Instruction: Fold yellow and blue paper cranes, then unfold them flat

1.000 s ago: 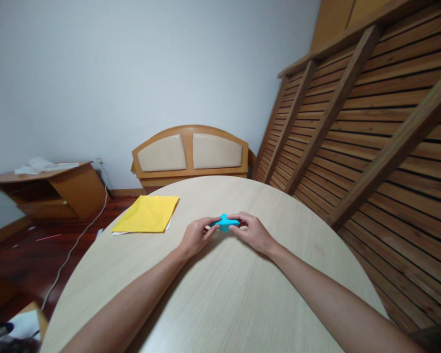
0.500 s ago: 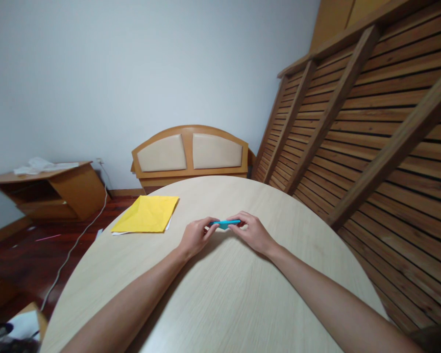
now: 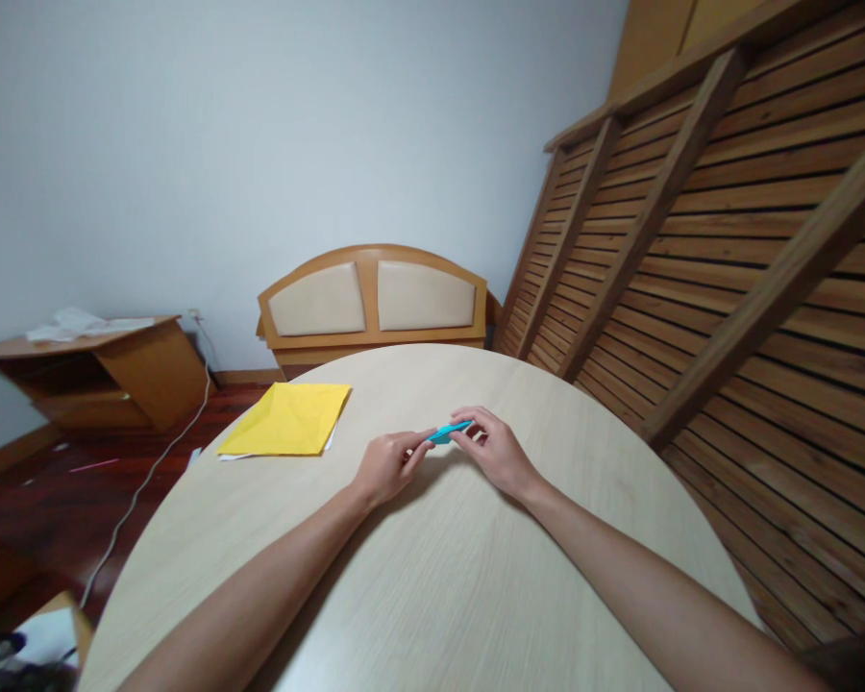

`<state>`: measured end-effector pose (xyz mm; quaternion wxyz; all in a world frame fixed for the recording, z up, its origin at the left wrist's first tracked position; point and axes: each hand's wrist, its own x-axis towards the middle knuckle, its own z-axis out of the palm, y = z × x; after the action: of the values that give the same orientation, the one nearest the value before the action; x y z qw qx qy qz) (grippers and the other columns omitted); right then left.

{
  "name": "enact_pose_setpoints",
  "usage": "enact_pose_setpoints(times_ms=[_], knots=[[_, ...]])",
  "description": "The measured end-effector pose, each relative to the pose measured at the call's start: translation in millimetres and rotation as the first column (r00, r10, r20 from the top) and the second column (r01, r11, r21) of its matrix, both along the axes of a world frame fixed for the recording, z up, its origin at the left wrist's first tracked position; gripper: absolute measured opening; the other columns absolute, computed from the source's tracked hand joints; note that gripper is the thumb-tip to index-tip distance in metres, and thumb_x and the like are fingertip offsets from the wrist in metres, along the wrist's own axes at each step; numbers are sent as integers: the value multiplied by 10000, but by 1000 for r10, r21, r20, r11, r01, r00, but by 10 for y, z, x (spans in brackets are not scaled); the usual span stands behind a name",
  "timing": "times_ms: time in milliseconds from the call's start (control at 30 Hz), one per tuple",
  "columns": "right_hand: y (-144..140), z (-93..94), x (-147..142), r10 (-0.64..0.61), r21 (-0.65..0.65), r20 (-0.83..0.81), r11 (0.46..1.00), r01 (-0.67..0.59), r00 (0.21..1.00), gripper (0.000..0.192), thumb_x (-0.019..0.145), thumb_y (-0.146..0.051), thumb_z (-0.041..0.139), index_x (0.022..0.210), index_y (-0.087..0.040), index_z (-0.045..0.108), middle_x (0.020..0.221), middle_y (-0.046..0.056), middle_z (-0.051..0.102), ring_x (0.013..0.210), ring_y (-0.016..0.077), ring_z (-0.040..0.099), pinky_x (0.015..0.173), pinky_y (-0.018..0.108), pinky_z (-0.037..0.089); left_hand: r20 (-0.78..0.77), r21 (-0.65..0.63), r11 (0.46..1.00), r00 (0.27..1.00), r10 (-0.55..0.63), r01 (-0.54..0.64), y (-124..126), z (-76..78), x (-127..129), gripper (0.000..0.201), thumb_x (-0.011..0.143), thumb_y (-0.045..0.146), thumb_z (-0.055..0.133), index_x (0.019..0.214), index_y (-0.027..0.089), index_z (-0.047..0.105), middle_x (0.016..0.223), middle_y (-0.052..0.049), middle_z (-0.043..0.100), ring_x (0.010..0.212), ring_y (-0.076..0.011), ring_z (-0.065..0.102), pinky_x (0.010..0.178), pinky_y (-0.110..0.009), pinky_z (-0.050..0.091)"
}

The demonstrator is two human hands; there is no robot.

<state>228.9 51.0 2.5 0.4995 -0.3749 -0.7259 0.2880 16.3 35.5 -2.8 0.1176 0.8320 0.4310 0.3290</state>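
Now my left hand (image 3: 387, 464) and right hand (image 3: 496, 450) pinch a thin folded blue paper piece (image 3: 450, 432) between their fingers, just above the pale wood-grain surface (image 3: 432, 577); its long axis tilts up rightward. Flat yellow paper (image 3: 288, 420) lies well left.

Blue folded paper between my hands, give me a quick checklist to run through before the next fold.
1. Left hand on the blue folded paper: ok, fingertips pinch its near end.
2. Right hand on the paper: ok, fingers grip its far end.
3. Paper flattened: cannot tell, it shows only as a thin edge-on strip, tilted up at the right.
4. Bare table under the hands: ok, nothing lies right beside them.
5. Yellow sheet kept apart: ok, it lies flat to the left, away from both hands.
6. Creases sharp and aligned: cannot tell, too small to see.
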Motion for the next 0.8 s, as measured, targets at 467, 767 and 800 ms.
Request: enact_pose_setpoints(times_ms=[467,767,800], knots=[[15,-92,-41,103,-120,-129,986,-119,986,435,880,-339,598,1246,-230,391,949,12,595,771,148,618,663,285,505,61,-110,992,996,-61,67,-28,33,50,519,1013,461,356,853,138,729,690,-41,659,622,-150,567,608,-234,416],[-81,-36,-67,93,-98,-3,991,-93,996,389,945,-316,520,1321,-214,511,1123,65,629,920,170,617,805,334,532,179,-225,965,979,-95,135,0,-23,69,392,980,382,464,1226,174,687,975,-59,754,731,-163,654,675,-246,503],[-90,-29,-68,102,-87,8,991,-101,995,411,941,-309,533,1339,-214,508,1141,68,632,939,173,617,827,342,533,190,-219,965,977,-99,141,-2,-20,70,389,977,374,472,1242,178,678,1017,-65,754,748,-166,663,686,-250,512]])
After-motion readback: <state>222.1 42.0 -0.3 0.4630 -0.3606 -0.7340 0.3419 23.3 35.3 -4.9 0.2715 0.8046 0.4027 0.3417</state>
